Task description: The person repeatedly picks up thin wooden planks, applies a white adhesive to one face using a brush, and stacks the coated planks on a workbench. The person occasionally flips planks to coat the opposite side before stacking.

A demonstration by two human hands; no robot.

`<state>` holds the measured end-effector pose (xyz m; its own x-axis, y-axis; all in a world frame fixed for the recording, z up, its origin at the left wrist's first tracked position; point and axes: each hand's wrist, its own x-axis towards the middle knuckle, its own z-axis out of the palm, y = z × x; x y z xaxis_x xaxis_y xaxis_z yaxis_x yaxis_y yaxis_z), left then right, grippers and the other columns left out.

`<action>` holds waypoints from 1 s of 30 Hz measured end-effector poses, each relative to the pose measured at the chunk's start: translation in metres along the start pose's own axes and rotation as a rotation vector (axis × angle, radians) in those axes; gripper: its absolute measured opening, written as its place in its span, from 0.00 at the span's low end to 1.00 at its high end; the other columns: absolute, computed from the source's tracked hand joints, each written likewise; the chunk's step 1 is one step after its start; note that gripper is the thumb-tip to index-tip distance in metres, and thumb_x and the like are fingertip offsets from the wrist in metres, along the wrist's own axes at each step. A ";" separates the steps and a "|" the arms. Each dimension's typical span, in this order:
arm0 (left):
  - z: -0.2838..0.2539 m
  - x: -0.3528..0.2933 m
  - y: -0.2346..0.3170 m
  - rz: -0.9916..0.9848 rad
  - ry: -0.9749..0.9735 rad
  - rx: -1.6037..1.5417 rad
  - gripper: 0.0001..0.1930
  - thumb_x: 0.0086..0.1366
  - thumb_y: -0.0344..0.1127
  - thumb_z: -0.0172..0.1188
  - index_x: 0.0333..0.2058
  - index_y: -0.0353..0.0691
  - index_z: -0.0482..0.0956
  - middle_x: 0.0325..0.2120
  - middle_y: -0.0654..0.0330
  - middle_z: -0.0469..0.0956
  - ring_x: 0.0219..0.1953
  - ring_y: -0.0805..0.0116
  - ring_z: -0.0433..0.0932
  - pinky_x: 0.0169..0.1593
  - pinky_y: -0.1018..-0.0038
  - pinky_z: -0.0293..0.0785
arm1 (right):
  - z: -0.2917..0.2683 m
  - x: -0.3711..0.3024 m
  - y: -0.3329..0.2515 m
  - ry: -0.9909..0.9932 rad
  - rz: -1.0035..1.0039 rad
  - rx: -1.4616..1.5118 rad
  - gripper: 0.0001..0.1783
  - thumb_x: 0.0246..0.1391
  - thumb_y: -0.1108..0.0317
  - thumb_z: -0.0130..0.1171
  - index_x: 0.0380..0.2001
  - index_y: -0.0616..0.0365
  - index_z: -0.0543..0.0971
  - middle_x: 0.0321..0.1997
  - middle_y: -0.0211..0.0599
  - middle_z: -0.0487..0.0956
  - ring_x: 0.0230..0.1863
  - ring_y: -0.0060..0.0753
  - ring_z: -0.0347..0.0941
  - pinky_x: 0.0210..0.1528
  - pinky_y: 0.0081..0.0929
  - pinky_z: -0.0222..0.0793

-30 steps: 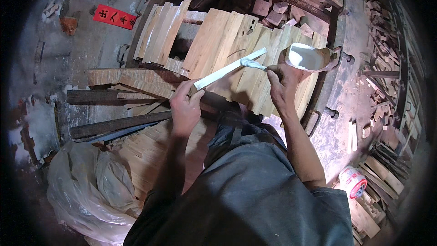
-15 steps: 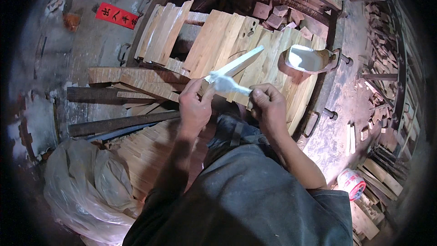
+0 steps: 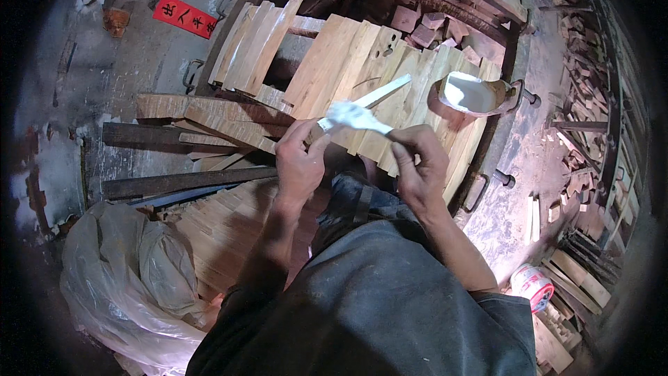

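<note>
My left hand [image 3: 299, 163] pinches the near end of a narrow wooden strip [image 3: 391, 89], its upper face coated white. The strip points away to the right over a row of pale boards [image 3: 323, 59]. My right hand [image 3: 422, 170] grips the handle of a brush [image 3: 370, 123]. The white-coated brush head lies over the strip close to my left fingers; whether it touches is hard to tell. Beyond my right hand, a cut-open tub [image 3: 498, 94] holds a thick white liquid [image 3: 467, 90].
Wood blocks [image 3: 423, 33] lie behind the boards. Left of my hands are stacked timbers [image 3: 216, 120], with a plastic sheet [image 3: 125, 271] nearer. Bolts [image 3: 504, 177] jut from the frame's right side. A bucket [image 3: 532, 287] and wood scraps [image 3: 581, 167] lie at the right.
My right hand has turned and shifted a little right, and the brush has tilted. The strip stays in my left hand. The whole view has shifted slightly.
</note>
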<state>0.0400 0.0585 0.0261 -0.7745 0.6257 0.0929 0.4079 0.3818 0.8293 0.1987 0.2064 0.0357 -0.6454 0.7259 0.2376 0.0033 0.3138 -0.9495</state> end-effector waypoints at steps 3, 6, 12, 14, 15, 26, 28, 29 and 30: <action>-0.005 0.002 0.007 -0.055 -0.057 0.172 0.14 0.61 0.21 0.62 0.46 0.29 0.79 0.34 0.60 0.77 0.33 0.78 0.76 0.34 0.80 0.70 | 0.003 0.003 -0.005 -0.076 -0.055 -0.011 0.08 0.52 0.81 0.60 0.37 0.63 0.81 0.29 0.40 0.75 0.30 0.33 0.73 0.34 0.29 0.68; 0.000 -0.001 -0.004 -0.029 0.003 0.023 0.13 0.60 0.21 0.62 0.45 0.28 0.79 0.32 0.62 0.76 0.30 0.79 0.73 0.33 0.80 0.69 | 0.004 0.008 0.040 -0.007 0.244 0.093 0.06 0.54 0.78 0.60 0.36 0.64 0.81 0.29 0.41 0.77 0.32 0.33 0.74 0.36 0.28 0.69; -0.002 0.002 -0.006 -0.053 0.013 0.042 0.11 0.61 0.22 0.62 0.43 0.29 0.79 0.29 0.63 0.77 0.31 0.80 0.74 0.35 0.81 0.70 | -0.007 0.047 0.174 0.220 0.360 -0.008 0.07 0.56 0.72 0.59 0.36 0.64 0.81 0.30 0.41 0.81 0.34 0.30 0.76 0.40 0.29 0.71; 0.000 0.004 -0.013 -0.050 0.014 -0.008 0.11 0.61 0.22 0.62 0.43 0.29 0.79 0.30 0.63 0.77 0.31 0.79 0.74 0.35 0.80 0.71 | -0.014 0.061 0.200 0.271 0.316 -0.138 0.07 0.55 0.72 0.59 0.36 0.64 0.81 0.31 0.44 0.81 0.34 0.37 0.77 0.40 0.32 0.71; 0.001 0.005 -0.009 -0.079 0.006 -0.034 0.11 0.60 0.21 0.62 0.43 0.29 0.79 0.31 0.62 0.78 0.32 0.78 0.76 0.34 0.80 0.71 | -0.019 0.068 0.209 0.297 0.295 -0.203 0.07 0.55 0.72 0.59 0.36 0.63 0.81 0.31 0.46 0.81 0.35 0.40 0.78 0.41 0.34 0.72; -0.011 0.019 -0.018 -0.071 -0.006 0.025 0.15 0.60 0.20 0.64 0.47 0.31 0.79 0.38 0.58 0.80 0.37 0.76 0.78 0.37 0.77 0.75 | -0.017 0.066 0.161 -0.032 -0.065 -0.711 0.10 0.52 0.82 0.53 0.36 0.60 0.79 0.37 0.47 0.76 0.40 0.54 0.75 0.38 0.41 0.69; -0.014 0.023 -0.018 -0.088 -0.010 0.006 0.15 0.60 0.19 0.62 0.47 0.31 0.79 0.40 0.56 0.80 0.39 0.71 0.79 0.40 0.75 0.75 | -0.025 0.060 0.149 -0.039 -0.136 -0.743 0.15 0.44 0.83 0.54 0.37 0.58 0.79 0.38 0.47 0.74 0.42 0.54 0.73 0.40 0.41 0.68; -0.015 0.025 -0.015 -0.137 -0.015 -0.011 0.15 0.59 0.18 0.61 0.46 0.31 0.79 0.40 0.53 0.80 0.41 0.65 0.80 0.43 0.72 0.75 | -0.032 0.057 0.141 -0.045 -0.173 -0.763 0.18 0.41 0.83 0.55 0.38 0.58 0.79 0.38 0.46 0.73 0.44 0.55 0.72 0.40 0.41 0.67; -0.016 0.027 -0.014 -0.186 -0.020 -0.029 0.15 0.59 0.18 0.60 0.46 0.30 0.79 0.40 0.51 0.80 0.43 0.60 0.80 0.46 0.70 0.75 | -0.041 0.053 0.130 -0.098 0.036 -0.759 0.19 0.41 0.84 0.54 0.39 0.58 0.79 0.41 0.47 0.75 0.46 0.56 0.73 0.42 0.41 0.68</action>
<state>0.0057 0.0593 0.0258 -0.8257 0.5591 -0.0745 0.2438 0.4729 0.8467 0.1963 0.3110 -0.0664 -0.6996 0.6973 0.1559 0.5268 0.6508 -0.5468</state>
